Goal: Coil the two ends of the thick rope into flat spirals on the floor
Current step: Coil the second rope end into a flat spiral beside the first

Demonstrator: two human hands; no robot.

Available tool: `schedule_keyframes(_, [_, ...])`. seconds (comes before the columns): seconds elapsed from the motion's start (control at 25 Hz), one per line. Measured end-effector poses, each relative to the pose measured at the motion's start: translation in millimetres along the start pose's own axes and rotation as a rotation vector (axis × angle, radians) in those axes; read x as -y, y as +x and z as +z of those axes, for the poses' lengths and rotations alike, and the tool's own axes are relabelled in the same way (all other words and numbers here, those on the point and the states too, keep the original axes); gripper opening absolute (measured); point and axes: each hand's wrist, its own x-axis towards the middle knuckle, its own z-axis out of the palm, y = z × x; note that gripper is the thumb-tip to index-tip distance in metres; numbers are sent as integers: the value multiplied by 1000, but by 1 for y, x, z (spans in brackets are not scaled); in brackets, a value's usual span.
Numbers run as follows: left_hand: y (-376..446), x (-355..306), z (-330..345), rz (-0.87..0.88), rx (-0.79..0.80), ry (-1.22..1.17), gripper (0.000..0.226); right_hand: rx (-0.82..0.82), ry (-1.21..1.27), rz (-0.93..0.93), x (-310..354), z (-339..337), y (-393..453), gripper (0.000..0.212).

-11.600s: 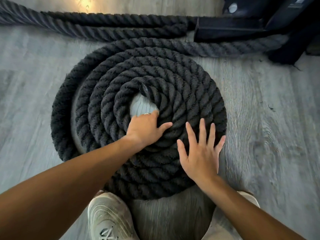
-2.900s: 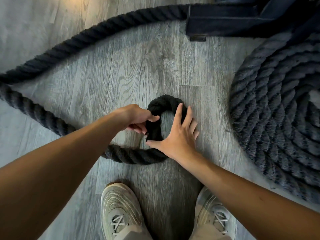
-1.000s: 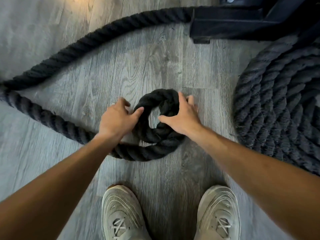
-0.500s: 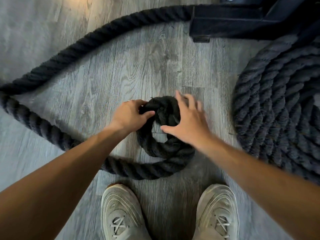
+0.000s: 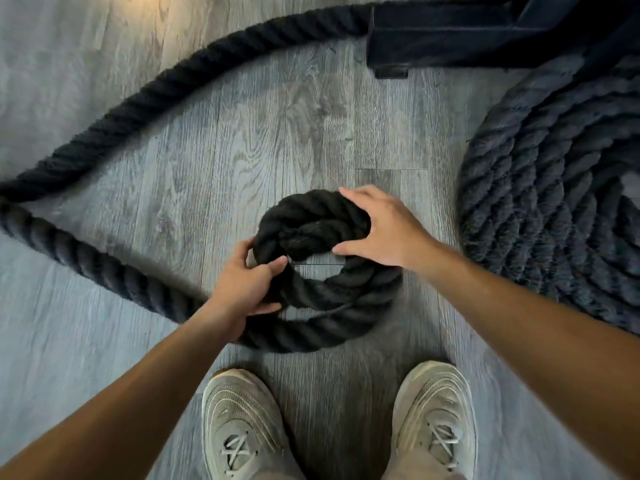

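Head view, looking down at a grey plank floor (image 5: pixel 311 126). I am crouching over the small coil (image 5: pixel 322 268), which is lying centre frame just beyond my shoes (image 5: pixel 242 434). My left hand (image 5: pixel 247 289) is closing around the coil's left side, thumb hooked inside the ring and fingers curled under. My right hand (image 5: pixel 384 230) is resting half open on the far right of it, fingers spread over the top and thumb pressing at the inner edge.

The inner turn is riding up on the far side rather than lying flat. I am judging that the stiff rope could spring open or stack if either hand eases off.

The loose rope (image 5: pixel 104 268) is running away left, then looping back along the far side, so it may be dragging against me as I wind. The finished spiral (image 5: pixel 554 202) is lying close on the right, limiting room to grow. A dark frame (image 5: pixel 485 32) is standing far right.
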Motion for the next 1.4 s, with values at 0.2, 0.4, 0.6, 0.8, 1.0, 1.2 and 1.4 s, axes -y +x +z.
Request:
schedule_keyframes(0.2, [14, -27, -10, 221, 79, 345, 97, -17, 27, -93, -1, 1, 6, 101])
schedule_keyframes(0.4, [41, -67, -3, 593, 175, 786, 72, -68, -75, -38, 7, 1, -3, 101])
schedule_keyframes(0.6, [49, -59, 6, 678, 67, 846, 63, -345, 95, 476, 25, 64, -69, 129])
schedule_keyframes(0.8, [29, -33, 0, 631, -109, 790, 48, -168, 45, 212, 3, 36, -39, 110])
schedule_keyframes(1.0, [8, 4, -12, 421, -196, 890, 61, 89, -48, -83, -5, -6, 17, 110])
schedule_keyframes(1.2, [22, -31, 4, 690, -73, 1012, 98, 97, -63, -138, -4, -10, 29, 106])
schedule_keyframes(1.4, [31, -41, 13, 784, -154, 1303, 93, -272, -143, 187, 11, 26, -28, 117])
